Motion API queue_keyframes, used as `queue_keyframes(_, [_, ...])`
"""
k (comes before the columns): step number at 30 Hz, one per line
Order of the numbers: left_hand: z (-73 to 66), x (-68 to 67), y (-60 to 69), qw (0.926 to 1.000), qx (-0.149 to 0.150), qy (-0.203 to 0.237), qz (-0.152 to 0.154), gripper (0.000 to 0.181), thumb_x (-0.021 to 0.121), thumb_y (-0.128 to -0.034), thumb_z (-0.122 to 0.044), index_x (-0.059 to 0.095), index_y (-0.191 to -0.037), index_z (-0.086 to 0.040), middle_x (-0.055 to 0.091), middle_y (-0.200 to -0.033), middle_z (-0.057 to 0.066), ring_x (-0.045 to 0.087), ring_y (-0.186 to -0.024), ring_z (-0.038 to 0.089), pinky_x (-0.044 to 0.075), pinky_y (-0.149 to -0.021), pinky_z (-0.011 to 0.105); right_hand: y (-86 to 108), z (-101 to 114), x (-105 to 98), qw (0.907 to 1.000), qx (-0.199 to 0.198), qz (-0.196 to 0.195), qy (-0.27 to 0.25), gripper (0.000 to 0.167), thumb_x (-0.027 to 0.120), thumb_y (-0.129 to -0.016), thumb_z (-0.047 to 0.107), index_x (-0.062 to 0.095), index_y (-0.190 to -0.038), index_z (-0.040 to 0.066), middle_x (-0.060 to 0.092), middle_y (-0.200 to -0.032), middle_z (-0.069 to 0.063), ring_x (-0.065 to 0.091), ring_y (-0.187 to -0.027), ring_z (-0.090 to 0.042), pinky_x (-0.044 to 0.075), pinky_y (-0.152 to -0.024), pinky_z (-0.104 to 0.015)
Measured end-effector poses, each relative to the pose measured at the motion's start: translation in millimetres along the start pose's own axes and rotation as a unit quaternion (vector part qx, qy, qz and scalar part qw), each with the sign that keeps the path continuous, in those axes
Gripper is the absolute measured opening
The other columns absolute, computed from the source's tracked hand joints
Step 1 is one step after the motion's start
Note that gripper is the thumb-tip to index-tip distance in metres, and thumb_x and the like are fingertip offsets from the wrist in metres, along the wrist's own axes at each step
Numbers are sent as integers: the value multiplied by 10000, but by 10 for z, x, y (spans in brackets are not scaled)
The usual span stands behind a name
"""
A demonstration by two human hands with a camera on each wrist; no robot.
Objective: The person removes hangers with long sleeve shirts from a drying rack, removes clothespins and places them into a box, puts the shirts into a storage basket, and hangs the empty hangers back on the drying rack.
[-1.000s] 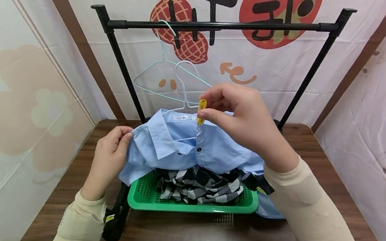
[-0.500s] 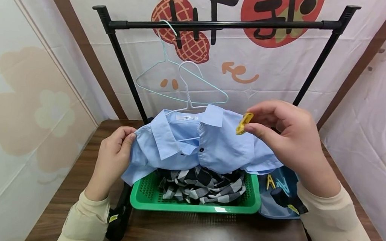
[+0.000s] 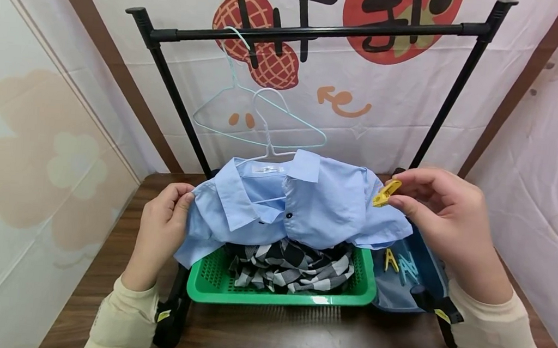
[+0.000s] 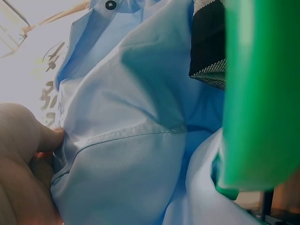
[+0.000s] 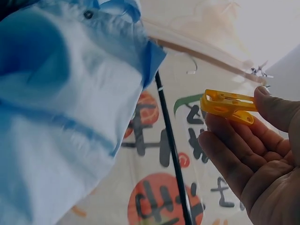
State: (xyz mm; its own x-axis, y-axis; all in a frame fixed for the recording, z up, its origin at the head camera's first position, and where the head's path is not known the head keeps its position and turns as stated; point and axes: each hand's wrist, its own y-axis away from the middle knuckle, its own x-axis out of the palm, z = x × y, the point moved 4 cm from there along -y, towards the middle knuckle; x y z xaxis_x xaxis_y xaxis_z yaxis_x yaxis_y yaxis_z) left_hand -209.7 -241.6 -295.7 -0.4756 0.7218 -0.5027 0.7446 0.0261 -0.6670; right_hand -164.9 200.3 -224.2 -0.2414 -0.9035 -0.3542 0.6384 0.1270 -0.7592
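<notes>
Currently, a yellow clothespin [image 3: 387, 193] sits between the thumb and forefinger of the right hand [image 3: 447, 220], whose fingers pinch it at one end, the other fingers loosely bent. The right wrist view shows it apart from the light blue shirt [image 3: 327, 210], just beside the sleeve on that side. The shirt is on a white hanger [image 3: 271, 140], whose hook stands up from the open collar below the rail, hooked on nothing. The left hand [image 3: 164, 222] pinches the cloth at the opposite shoulder, thumb against curled fingers. A dark button shows near the middle of the shirt front.

Below the shirt, a green basket [image 3: 279, 301] holds a bunched black, white and grey checked garment [image 3: 286, 270]; the shirt hides the basket's far part. Beside it, towards the right hand, a dark blue tray [image 3: 397, 302] contains another yellow clothespin [image 3: 390, 260] and some light blue clothespins [image 3: 406, 268], too bunched to count. Both containers are on a dark wood-grain tabletop [image 3: 325, 341].

Behind, a mint-green hanger [image 3: 234, 86] hangs from the black rail [image 3: 339, 33] of a rack. A pale printed backdrop [image 3: 385, 141] with red shapes and black lettering closes the view. Both arms wear cream sleeves [image 3: 120, 317].
</notes>
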Motion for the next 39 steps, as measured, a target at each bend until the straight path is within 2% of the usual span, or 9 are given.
queue_keyframes(7, [30, 15, -16, 10000, -41, -14, 35, 131, 594, -1040, -99, 692, -1044, -11, 706, -885, 98, 540, -710, 69, 403, -635, 145, 148, -280, -217, 9985, 259, -128, 455, 420, 814, -724, -203, 745, -1090, -8, 739, -955, -6, 672, -737, -58, 532, -653, -120])
queue_keyframes(14, [40, 31, -42, 10000, -45, -24, 84, 145, 585, -1046, -111, 689, -1053, -11, 709, -904, 101, 556, -728, 78, 414, -644, 144, 268, -559, -394, 9976, 456, -107, 507, 373, 792, -765, -191, 715, -1102, -52, 722, -940, 12, 664, -724, -53, 514, -633, -97])
queue_keyframes(18, [48, 22, -46, 9999, -87, -56, 80, 148, 583, -1047, -113, 691, -1059, -12, 718, -929, 109, 557, -750, 65, 413, -666, 139, 256, -654, -407, 9963, 590, 95, 626, 376, 800, -781, -158, 724, -1111, 5, 721, -956, 6, 665, -740, -59, 519, -651, -98])
queue_keyframes(24, [71, -12, -37, 9998, -157, -154, 23, 148, 589, -1044, -114, 695, -1061, -12, 715, -920, 114, 548, -746, 42, 410, -662, 141, 246, -796, -418, 9920, 965, 480, 662, 319, 792, -829, -101, 717, -1111, 27, 717, -971, 29, 693, -754, -89, 537, -670, -109])
queue_keyframes(29, [100, -49, -30, 9994, -249, -223, -73, 148, 592, -1043, -121, 694, -1064, -15, 710, -908, 111, 534, -732, 33, 401, -646, 148, 250, -936, -467, 9848, 1394, 685, 772, 279, 791, -874, -15, 711, -1133, 52, 709, -990, 49, 686, -797, -32, 536, -701, -106])
queue_keyframes(33, [109, -85, -32, 9989, -242, -251, -306, 161, 593, -1042, -122, 693, -1060, 3, 717, -934, 130, 530, -736, -3, 397, -640, 139, 266, -1032, -508, 9774, 1694, 926, 861, 268, 787, -897, 40, 704, -1148, 73, 706, -997, 27, 678, -826, -37, 539, -710, -115])
queue_keyframes(39, [119, -141, -46, 9969, -209, -124, -754, 189, 589, -1044, -126, 682, -1061, 38, 703, -934, 151, 523, -710, -24, 385, -620, 129, 298, -1141, -550, 9566, 2335, 1474, 935, 285, 796, -913, 147, 694, -1175, 96, 725, -996, -41, 688, -846, -73, 556, -700, -163])
